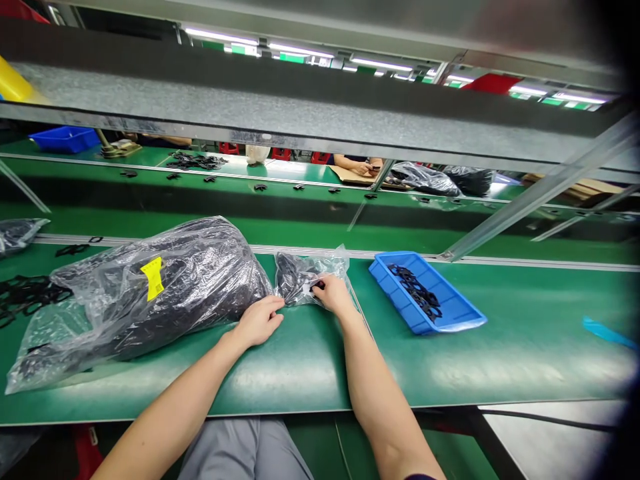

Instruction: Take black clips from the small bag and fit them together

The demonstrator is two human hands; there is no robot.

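A small clear plastic bag [294, 275] of dark parts lies on the green table in front of me, its mouth toward the right. My right hand [333, 293] is closed in a pinch at that mouth, a small black part [319, 285] showing at the fingertips. Close to the bag's lower left corner rests my left hand [260, 321], fingers stretched out and thumb apart; whether it touches the bag is hard to tell. Left of it sits a large clear bag [200, 267] packed with black parts, bearing a yellow label [153, 278].
To the right stands a blue tray [453, 308] holding several black parts [415, 290]. Loose black parts [30, 297] lie at the far left. Beyond a rail, parts sit spaced along a green belt [300, 223]. Another person's hands [367, 165] are at the far table. A metal post [530, 193] slants at right.
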